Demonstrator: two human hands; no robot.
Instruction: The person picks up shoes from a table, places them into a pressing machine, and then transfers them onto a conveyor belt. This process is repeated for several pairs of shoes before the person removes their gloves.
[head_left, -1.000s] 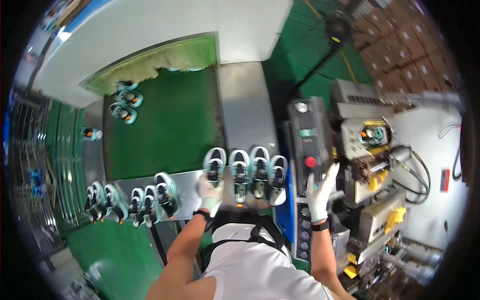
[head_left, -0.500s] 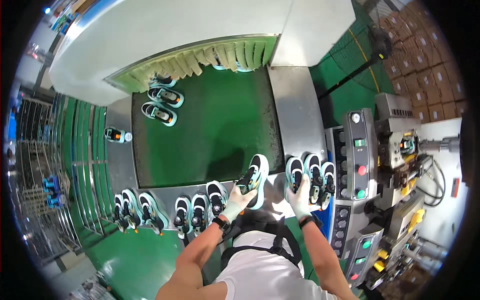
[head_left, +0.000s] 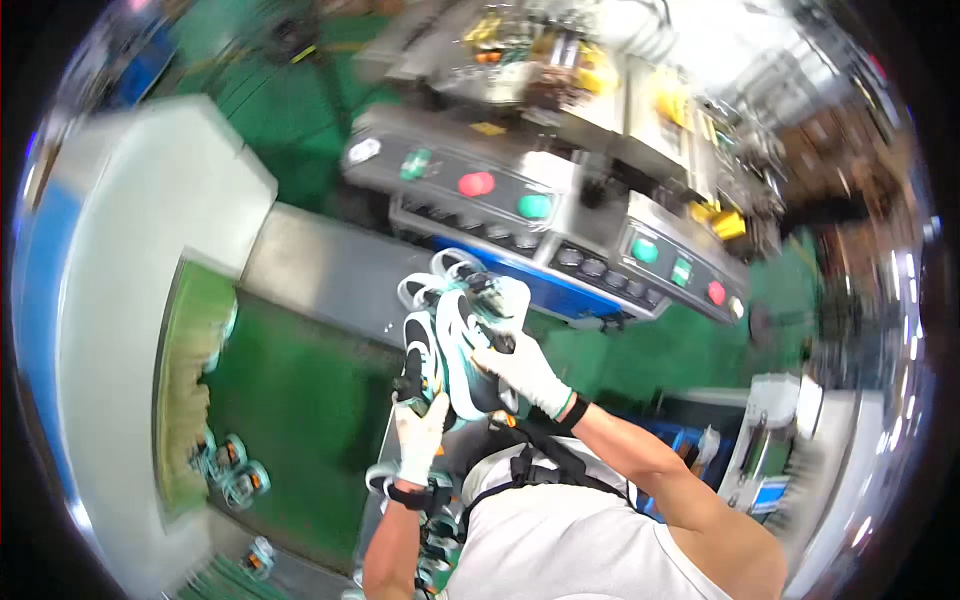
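Observation:
My left hand (head_left: 420, 437), in a white glove, is closed round the heel end of a black and white sneaker (head_left: 421, 345) with pale turquoise trim. Just to its right, a matching sneaker (head_left: 457, 345) is gripped by my gloved right hand (head_left: 525, 374). The two shoes are side by side in front of my body, toes pointing away. Beyond their toes, more sneakers (head_left: 455, 263) stand together at the end of the metal ledge (head_left: 320, 265). Motion blur softens their details.
A green conveyor belt (head_left: 300, 400) lies to the left, with sneakers (head_left: 245, 485) near a strip curtain (head_left: 185, 400) in a white housing (head_left: 110, 300). Ahead is a machine with button panels (head_left: 470, 180). Several shoes (head_left: 440, 535) line the ledge by my left forearm.
My view and body have swung right, toward the machine. My right hand now grips a sneaker lifted from the ledge group; the left still holds its own, now beside it.

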